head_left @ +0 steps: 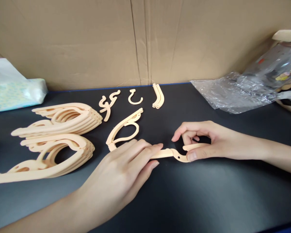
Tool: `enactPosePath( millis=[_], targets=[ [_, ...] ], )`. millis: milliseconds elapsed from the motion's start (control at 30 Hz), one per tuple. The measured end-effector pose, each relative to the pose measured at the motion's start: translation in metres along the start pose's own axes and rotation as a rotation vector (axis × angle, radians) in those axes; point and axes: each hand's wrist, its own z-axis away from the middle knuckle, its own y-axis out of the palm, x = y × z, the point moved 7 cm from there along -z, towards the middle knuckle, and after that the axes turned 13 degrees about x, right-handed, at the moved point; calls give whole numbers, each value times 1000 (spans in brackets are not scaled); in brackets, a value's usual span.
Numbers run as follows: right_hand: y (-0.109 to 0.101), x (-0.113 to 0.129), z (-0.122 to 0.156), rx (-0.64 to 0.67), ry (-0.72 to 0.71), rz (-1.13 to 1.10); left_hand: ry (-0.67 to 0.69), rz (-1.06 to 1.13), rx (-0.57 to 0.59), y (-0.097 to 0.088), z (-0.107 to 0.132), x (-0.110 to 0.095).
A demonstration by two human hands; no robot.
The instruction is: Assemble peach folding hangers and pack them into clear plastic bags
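My left hand (126, 171) presses its fingertips on one end of a peach plastic hanger arm (168, 153) lying on the black table (184, 200). My right hand (203, 140) pinches the other end of that same arm between thumb and fingers. Just behind my left hand lies a peach wing-shaped hanger part (124, 131), which my fingers partly cover.
Two stacks of peach hanger wings (60, 136) lie at the left. Small hooks (135, 97) and curved pieces (158, 96) sit near the cardboard wall (145, 42). A tissue pack (12, 90) is far left; crumpled clear plastic bags (242, 90) are at the right.
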Motion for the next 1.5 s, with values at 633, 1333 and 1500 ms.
enactPosePath(
  millis=[633, 1333, 1500],
  targets=[
    [-26, -17, -2, -150, -130, -492, 27, 31, 3, -3, -1, -1],
    [-6, -1, 0, -230, -144, -116, 207, 51, 104, 2, -1, -12],
    [-2, 13, 8, -351, -192, 332, 170, 18, 90, 2, -1, -9]
  ],
)
